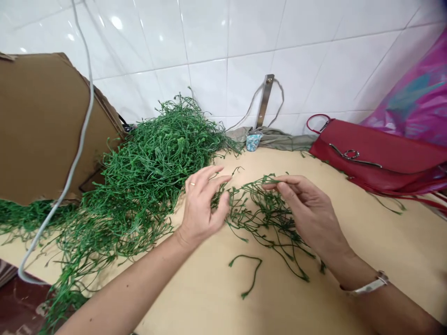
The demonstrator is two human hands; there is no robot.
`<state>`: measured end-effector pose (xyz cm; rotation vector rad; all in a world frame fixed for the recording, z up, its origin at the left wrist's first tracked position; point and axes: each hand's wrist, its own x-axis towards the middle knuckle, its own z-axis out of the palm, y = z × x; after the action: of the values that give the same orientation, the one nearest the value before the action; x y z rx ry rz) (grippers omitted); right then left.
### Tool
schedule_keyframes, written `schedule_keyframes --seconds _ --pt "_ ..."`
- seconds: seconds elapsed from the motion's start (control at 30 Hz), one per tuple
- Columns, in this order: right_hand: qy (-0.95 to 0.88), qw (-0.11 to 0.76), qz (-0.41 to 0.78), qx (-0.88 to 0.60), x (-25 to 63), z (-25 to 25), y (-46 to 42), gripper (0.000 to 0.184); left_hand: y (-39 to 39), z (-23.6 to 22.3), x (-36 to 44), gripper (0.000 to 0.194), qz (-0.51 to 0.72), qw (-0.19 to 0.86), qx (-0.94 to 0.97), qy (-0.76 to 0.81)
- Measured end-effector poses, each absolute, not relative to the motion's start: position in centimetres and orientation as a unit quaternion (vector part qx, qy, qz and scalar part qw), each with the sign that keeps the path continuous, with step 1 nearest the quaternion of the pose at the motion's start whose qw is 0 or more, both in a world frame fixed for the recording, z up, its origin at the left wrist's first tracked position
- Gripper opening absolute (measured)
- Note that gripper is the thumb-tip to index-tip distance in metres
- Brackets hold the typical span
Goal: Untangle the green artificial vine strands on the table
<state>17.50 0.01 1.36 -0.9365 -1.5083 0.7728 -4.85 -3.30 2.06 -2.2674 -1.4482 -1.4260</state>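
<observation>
My right hand (310,209) pinches the ends of one or more thin green plastic-looking stems (260,182) between thumb and fingertips. Below it a small tangle of the same stems (275,216) lies on the tabletop. My left hand (206,200), with a ring on one finger, is open at the left side of this tangle, its thumb and fingers apart. Some stems pass behind its fingertips, and I cannot tell whether it touches them. A single bent stem (259,267) lies apart, nearer to me. Left of my left hand rises a large heap of green stems (157,158).
A brown cardboard box (42,125) stands at the left, with a pale cable (82,135) hanging in front. At the tiled wall are a small blue-and-white cup (253,140), grey cloth (282,139) and a metal strip (265,100). A red handbag (380,149) and pink plastic bag (415,100) sit right.
</observation>
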Motion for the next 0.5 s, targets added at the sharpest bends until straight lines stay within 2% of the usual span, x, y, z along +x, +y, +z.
schedule_keyframes --seconds 0.17,0.27,0.37,0.5 --pt "-0.685 0.545 0.305 -0.375 17.2 2.1 -1.1 0.011 -3.9 2.4 -2.9 0.023 -0.405 -0.143 -0.766 -0.478" --pt "-0.705 0.522 0.267 -0.399 17.8 2.4 -0.8 0.010 -4.0 1.8 -2.9 0.031 -0.415 -0.238 -0.743 -0.468" --pt "-0.706 0.512 0.254 -0.419 18.0 2.4 -0.6 0.012 -4.1 1.1 -2.9 0.025 -0.419 -0.274 -0.750 -0.432" --pt "-0.723 0.491 0.247 -0.418 17.6 2.4 -0.9 0.014 -4.1 0.3 -2.5 0.015 -0.407 -0.314 -0.722 -0.462"
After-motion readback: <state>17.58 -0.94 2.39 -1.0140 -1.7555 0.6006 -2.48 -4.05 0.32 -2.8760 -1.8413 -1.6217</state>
